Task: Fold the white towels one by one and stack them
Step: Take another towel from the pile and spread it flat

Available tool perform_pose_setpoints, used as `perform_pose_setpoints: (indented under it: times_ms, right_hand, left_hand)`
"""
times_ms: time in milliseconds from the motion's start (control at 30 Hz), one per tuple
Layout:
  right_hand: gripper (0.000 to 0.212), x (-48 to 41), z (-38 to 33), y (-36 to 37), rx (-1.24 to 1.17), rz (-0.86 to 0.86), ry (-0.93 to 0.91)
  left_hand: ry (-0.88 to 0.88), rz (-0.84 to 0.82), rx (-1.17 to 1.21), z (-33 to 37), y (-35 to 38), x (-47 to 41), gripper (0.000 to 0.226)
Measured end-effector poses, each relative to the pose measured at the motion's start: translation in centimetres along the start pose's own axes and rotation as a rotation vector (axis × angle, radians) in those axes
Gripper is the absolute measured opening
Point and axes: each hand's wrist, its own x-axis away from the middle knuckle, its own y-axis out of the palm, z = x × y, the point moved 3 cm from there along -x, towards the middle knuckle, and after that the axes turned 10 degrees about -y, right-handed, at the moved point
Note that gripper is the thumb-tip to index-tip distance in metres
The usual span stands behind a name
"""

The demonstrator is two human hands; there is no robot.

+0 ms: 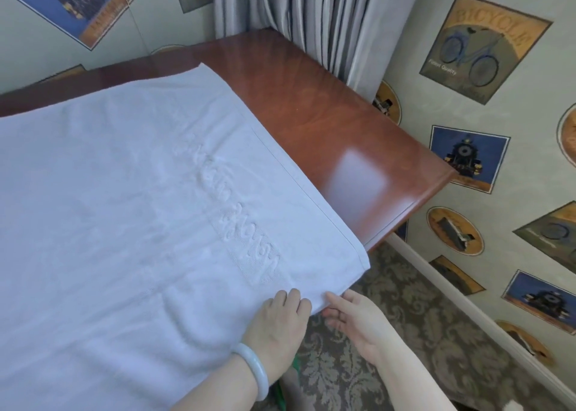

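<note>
Two hands at near hem of white terry towel (124,192), spread flat on reddish wooden table (327,124): left hand (277,320) curled, gripping; right hand (352,315) pinching loosely. Risk: weak pinch slips, fold skews.

"BICYCLE" in arched capitals across the top of the bicycle poster (484,47), upper right of the frame. Under its front wheel, small faint script, apparently "Finest Quality". Raised cursive lettering down the white towel (124,177), centre of the frame, too soft to read. An orange band with words on the train poster (67,3), upper left, too blurred to read.
</note>
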Motion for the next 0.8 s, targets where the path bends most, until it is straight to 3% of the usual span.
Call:
perform_pose_setpoints:
  times_ms: [133, 200, 267, 367, 433, 800]
  right_hand:
    - [0.025, 0.2, -0.1, -0.2, -0.037, -0.003, -0.059]
    - [0.026, 0.2, 0.1, -0.4, -0.068, -0.026, -0.064]
    - [0.025, 0.1, 0.3, -0.5, -0.091, -0.023, -0.055]
    - [0.033, -0.1, 0.2, -0.5, -0.074, -0.012, -0.041]
    - [0.037, -0.4, 0.2, -0.5, -0.069, -0.036, -0.032]
    - [0.032, -0.5, 0.3, -0.3, -0.077, -0.040, -0.045]
  left_hand:
    - [0.078, 0.156, 0.135, 1.7, -0.8, 0.2, 0.016]
    - [0.128, 0.169, 0.142, 3.3, -0.5, 0.0, 0.020]
    - [0.064, 0.153, 0.108, 3.6, 0.0, -0.4, 0.012]
    - [-0.164, 0.047, 0.151, 1.3, 1.0, -0.7, 0.038]
    - [-0.225, 0.023, 0.141, -0.1, 1.6, -0.2, 0.046]
    - [-0.070, 0.140, 0.148, 0.2, 1.0, -0.5, 0.037]
